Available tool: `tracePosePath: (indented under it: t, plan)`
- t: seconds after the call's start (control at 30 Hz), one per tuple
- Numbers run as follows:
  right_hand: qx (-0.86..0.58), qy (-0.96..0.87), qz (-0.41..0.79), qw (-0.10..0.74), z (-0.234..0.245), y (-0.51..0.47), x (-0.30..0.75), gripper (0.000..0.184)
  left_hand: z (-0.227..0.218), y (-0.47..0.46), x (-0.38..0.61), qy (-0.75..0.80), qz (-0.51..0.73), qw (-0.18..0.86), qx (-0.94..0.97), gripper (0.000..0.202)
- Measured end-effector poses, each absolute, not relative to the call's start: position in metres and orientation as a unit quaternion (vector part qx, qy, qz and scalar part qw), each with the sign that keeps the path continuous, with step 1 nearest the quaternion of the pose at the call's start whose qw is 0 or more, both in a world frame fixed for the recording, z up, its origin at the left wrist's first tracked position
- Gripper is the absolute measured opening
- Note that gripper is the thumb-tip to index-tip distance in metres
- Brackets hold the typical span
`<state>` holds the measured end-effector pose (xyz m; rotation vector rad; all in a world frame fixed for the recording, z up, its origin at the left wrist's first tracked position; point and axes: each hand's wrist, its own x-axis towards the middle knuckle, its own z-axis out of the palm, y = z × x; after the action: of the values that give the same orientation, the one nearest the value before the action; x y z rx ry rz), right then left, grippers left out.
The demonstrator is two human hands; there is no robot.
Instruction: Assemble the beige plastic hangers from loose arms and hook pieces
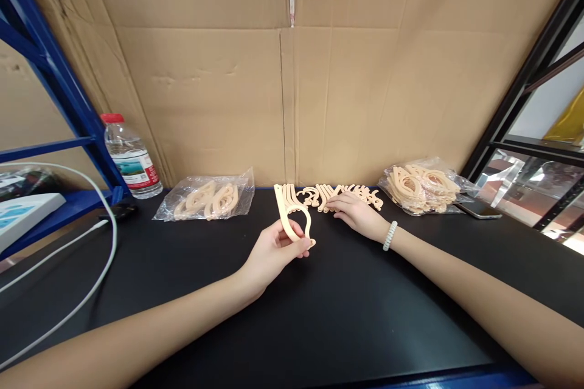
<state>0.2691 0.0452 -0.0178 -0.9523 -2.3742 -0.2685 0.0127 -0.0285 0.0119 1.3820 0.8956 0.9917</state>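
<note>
Near the middle of the black table, my left hand point(274, 255) is closed around a beige folding-hanger piece point(285, 219). A straight arm and a curved loop stand up out of its fingers, and the thumb presses the lower end. Behind it lies a row of loose beige hanger pieces point(325, 192), some long and slim, others small and hook-shaped. My right hand point(356, 211), with a pale beaded bracelet point(390, 236) at the wrist, rests over that row. Its fingers are stretched out and touch the pieces; the fingertips are partly hidden.
Clear bags with beige pieces lie at the left point(205, 199) and right point(420, 187). A phone point(479, 209) lies by the right bag. A water bottle point(132, 161) stands back left, near a white cable point(112, 237). A cardboard wall point(205, 91) closes the back.
</note>
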Motion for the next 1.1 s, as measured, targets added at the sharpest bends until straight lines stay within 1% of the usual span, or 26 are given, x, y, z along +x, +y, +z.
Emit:
tracePosePath:
  t: [0.13, 0.27, 0.43, 0.57, 0.63, 0.73, 0.8, 0.9, 1.1]
  plan:
    - [-0.356, -0.874, -0.115, 0.311, -0.023, 0.048, 0.269, 0.024, 0.013, -0.03, 0.013, 0.382, 0.422, 0.574, 0.589, 0.028]
    - [-0.361, -0.853, -0.131, 0.352, -0.019, 0.046, 0.27, 0.03, 0.013, -0.03, 0.014, 0.38, 0.425, 0.576, 0.586, 0.029]
    - [-0.385, -0.804, -0.145, 0.43, -0.007, 0.034, 0.272, 0.036, 0.014, -0.031, 0.013, 0.384, 0.423, 0.579, 0.581, 0.028]
    - [-0.404, -0.75, -0.139, 0.505, 0.004, 0.019, 0.266, 0.035, 0.013, -0.031, 0.012, 0.381, 0.428, 0.58, 0.579, 0.027]
    - [-0.412, -0.711, -0.086, 0.563, 0.011, 0.01, 0.26, 0.028, 0.011, -0.031, 0.012, 0.374, 0.428, 0.583, 0.581, 0.026]
    - [-0.399, -0.63, 0.079, 0.662, 0.022, -0.004, 0.248, 0.014, 0.01, -0.03, 0.011, 0.368, 0.421, 0.588, 0.584, 0.024]
    - [-0.383, -0.586, 0.156, 0.697, 0.026, -0.011, 0.241, 0.016, 0.009, -0.029, 0.01, 0.368, 0.414, 0.587, 0.59, 0.021]
    - [-0.383, -0.563, 0.202, 0.705, 0.027, -0.017, 0.235, 0.021, 0.01, -0.029, 0.01, 0.37, 0.412, 0.585, 0.593, 0.019]
    - [-0.418, -0.597, 0.228, 0.646, 0.021, -0.022, 0.229, 0.022, 0.011, -0.03, 0.01, 0.384, 0.424, 0.592, 0.568, 0.026]
